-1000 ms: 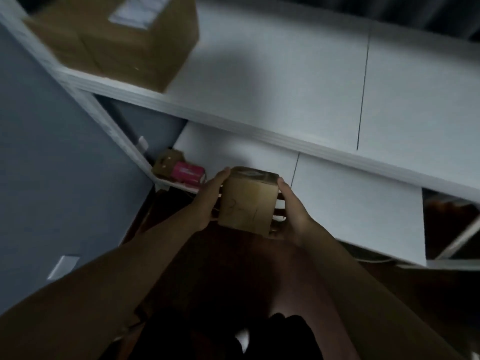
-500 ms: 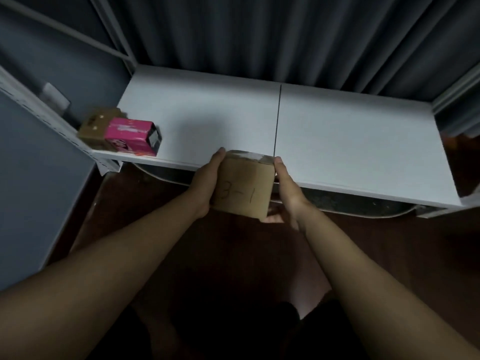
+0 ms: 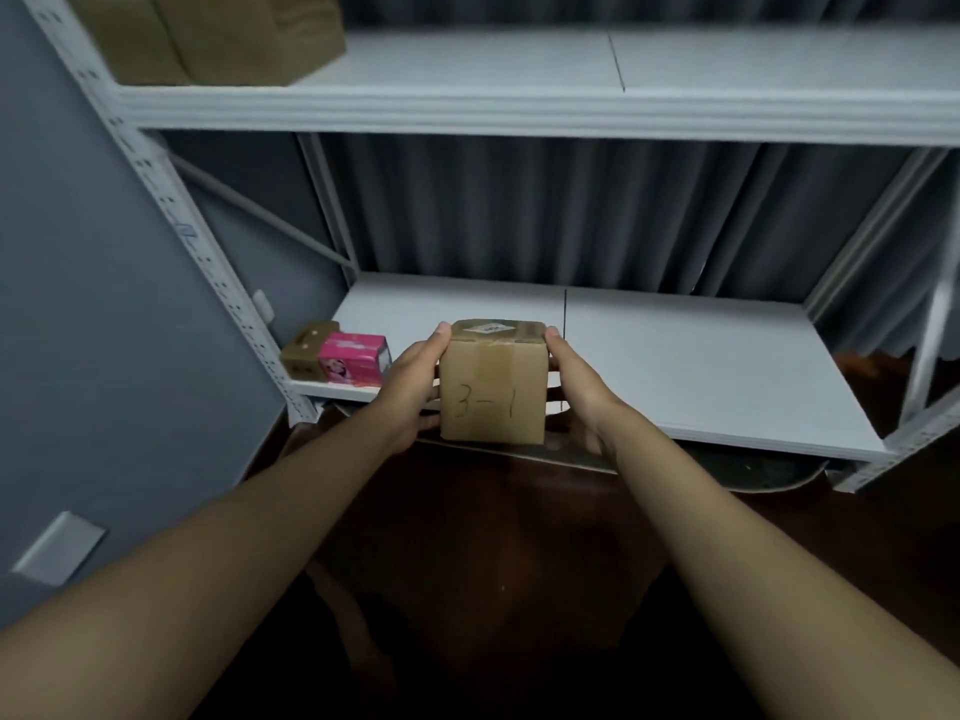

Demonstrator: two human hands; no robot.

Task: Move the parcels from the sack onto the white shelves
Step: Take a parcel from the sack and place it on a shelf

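Cardboard box point(image 3: 492, 387) is held between the left hand point(image 3: 410, 387) and right hand point(image 3: 582, 392), fingers curled round its sides, and could drop if it bumps the shelf point(image 3: 701, 366) edge.

**Readable markings**

"3–1" is handwritten in dark pen on the near face of the cardboard parcel point(image 3: 492, 392). A small white label point(image 3: 488, 328) is stuck on the parcel's top, its print too blurred to be read. On the pink box point(image 3: 352, 360), left of the parcel, printing is seen but cannot be read.
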